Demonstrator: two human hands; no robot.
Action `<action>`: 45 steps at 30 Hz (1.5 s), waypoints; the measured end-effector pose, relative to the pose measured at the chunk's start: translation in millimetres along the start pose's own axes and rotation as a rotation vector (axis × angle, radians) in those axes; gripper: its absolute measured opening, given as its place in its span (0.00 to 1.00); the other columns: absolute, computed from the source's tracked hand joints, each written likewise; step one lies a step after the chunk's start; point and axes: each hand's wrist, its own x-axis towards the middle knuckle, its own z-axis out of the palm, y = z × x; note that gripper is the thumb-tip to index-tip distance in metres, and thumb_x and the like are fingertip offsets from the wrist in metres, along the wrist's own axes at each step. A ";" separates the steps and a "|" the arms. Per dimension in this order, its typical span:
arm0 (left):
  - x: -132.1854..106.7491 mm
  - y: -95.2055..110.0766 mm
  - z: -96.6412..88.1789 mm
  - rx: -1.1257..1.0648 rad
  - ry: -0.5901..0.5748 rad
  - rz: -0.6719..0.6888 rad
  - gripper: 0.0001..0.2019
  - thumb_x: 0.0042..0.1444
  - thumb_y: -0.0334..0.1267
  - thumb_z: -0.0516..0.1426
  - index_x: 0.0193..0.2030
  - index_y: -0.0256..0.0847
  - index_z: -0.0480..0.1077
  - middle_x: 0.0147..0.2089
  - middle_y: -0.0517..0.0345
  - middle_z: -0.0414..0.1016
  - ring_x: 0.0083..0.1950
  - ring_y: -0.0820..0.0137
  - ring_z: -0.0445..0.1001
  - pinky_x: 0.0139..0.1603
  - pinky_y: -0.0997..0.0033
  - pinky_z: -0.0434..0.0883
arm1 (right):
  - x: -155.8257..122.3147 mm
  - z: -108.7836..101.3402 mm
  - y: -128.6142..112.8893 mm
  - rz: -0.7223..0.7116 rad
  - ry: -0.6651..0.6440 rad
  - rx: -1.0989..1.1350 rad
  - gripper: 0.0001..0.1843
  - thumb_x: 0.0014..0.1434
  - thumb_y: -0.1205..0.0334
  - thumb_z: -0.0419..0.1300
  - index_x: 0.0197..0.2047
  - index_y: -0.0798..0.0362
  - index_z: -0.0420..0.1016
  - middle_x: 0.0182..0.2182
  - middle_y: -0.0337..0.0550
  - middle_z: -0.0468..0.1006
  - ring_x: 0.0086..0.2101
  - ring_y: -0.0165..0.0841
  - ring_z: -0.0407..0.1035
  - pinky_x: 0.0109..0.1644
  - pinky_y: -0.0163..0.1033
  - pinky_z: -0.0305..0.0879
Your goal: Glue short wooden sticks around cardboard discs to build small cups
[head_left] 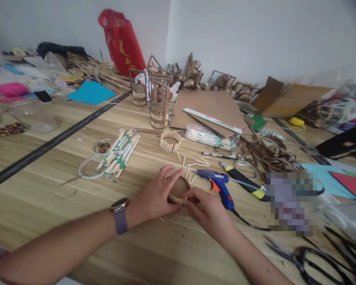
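My left hand [156,192], with a watch at the wrist, is wrapped round a small round cardboard tray [179,186] edged with short wooden sticks. At the tray's near right edge, my right hand [206,208] pinches a short stick [184,200] against the rim; the fingers partly hide it. Several loose cut sticks [202,160] lie just beyond. A blue glue gun [218,180] with an orange trigger rests on its side to the right of my hands. Farther back stands a second ring of upright sticks [170,142] on a round base.
Paper-wrapped chopsticks [120,154] and tape rolls [90,166] lie to the left. On the right are a box cutter [243,180], brown strips [267,154] and black scissors [308,261]. Finished-looking small baskets [159,114], flat cardboard [207,105] and a red bag [121,43] stand behind.
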 end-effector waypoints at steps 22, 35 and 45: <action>1.0 1.4 -2.5 -0.054 -0.010 -0.011 0.49 0.47 0.40 0.69 0.70 0.48 0.45 0.66 0.42 0.52 0.67 0.49 0.57 0.66 0.40 0.61 | -3.4 13.6 13.6 -0.265 0.079 -0.276 0.07 0.64 0.72 0.52 0.37 0.51 0.67 0.31 0.45 0.75 0.31 0.36 0.72 0.33 0.38 0.69; 1.3 5.0 -3.0 -0.013 -0.008 -0.029 0.47 0.48 0.34 0.67 0.70 0.48 0.43 0.65 0.42 0.52 0.68 0.51 0.56 0.65 0.44 0.62 | -7.8 1.9 7.2 -0.212 0.133 -0.130 0.08 0.64 0.65 0.55 0.46 0.53 0.72 0.31 0.42 0.78 0.31 0.34 0.73 0.34 0.35 0.69; 1.9 15.2 -4.8 0.085 -0.032 -0.125 0.53 0.42 0.37 0.71 0.69 0.47 0.44 0.68 0.38 0.48 0.69 0.46 0.54 0.65 0.40 0.61 | -13.2 -40.7 32.3 0.144 0.512 -0.314 0.15 0.64 0.52 0.52 0.33 0.50 0.73 0.27 0.42 0.77 0.27 0.35 0.70 0.31 0.38 0.63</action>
